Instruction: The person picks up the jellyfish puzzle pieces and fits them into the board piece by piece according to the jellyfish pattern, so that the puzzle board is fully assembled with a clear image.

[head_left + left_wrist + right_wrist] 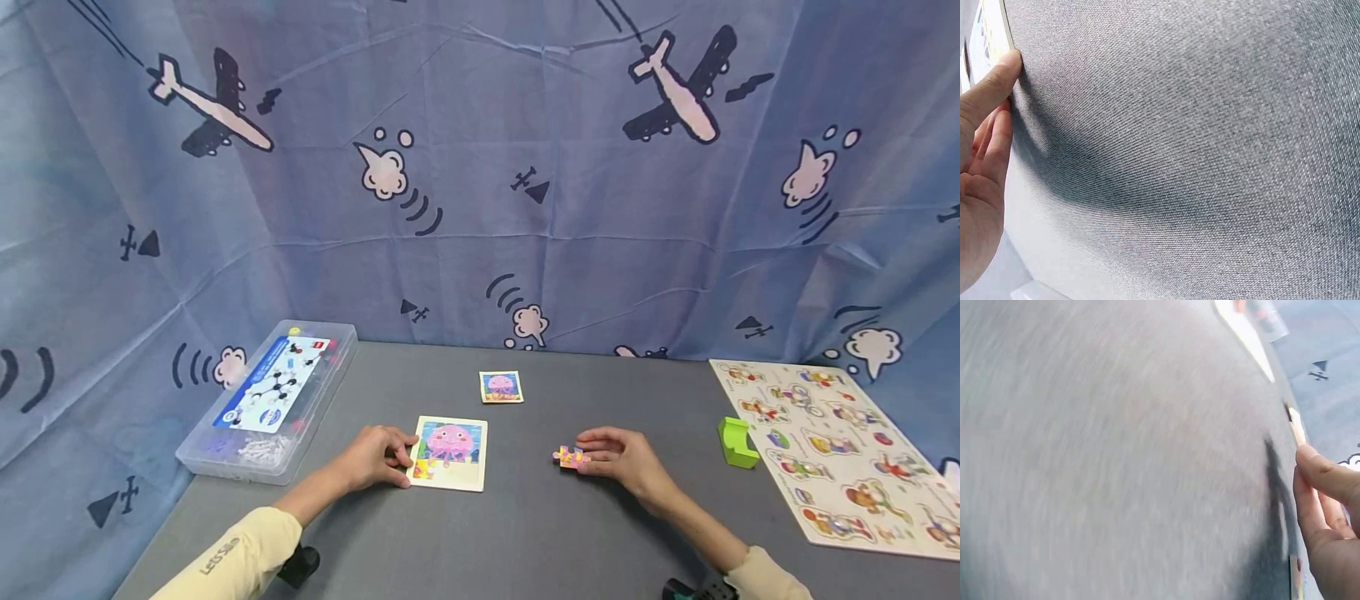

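Observation:
In the head view my left hand [373, 458] grips the left edge of a square jigsaw tray [459, 477] lying on the table. A pink jellyfish picture [448, 442] fills its upper part and lower left corner; pale bare wood shows at the lower right. The left wrist view has my thumb [1007, 67] against the tray's edge. To the right of the tray, my right hand [628, 463] pinches a pink and yellow jigsaw piece [570, 457] between thumb and fingers. The right wrist view shows that piece [1298, 433] edge-on, held above the table.
Behind the tray lies a small jellyfish picture card [501, 398]. A clear plastic case [300, 400] stands at the left. On the right are a green block [738, 443] and a large wooden board with printed figures [847, 467]. A blue patterned cloth [480, 200] hangs behind the grey table.

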The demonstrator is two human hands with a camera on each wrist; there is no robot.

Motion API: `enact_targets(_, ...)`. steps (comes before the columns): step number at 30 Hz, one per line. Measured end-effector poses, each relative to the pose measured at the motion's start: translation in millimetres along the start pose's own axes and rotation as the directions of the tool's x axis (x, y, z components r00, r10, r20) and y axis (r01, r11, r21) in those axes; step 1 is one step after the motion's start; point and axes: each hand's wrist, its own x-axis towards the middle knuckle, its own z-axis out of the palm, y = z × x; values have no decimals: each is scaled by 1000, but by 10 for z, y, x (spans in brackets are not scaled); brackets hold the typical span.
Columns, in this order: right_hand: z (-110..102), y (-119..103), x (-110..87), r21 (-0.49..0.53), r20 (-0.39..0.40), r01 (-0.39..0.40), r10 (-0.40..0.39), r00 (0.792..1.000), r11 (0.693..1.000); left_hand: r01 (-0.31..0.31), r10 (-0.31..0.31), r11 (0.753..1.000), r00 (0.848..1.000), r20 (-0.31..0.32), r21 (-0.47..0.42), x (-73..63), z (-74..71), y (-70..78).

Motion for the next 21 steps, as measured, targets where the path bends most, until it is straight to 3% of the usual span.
enact_targets(3, 23, -11, -14, 104, -8, -69, 71, 997, 992, 1, -1, 1000, 1000, -1, -6, -2, -1, 11)
enact_targets(9, 86, -36, -4, 159, -2, -141, 143, 990, 977, -3, 3, 1000, 1000, -6, 8, -7, -13, 21)
enact_targets(21, 350, -10, 90, 238, 68, -203, 193, 979, 950, -9, 9, 1000, 1000, 0, -11, -11, -12, -2)
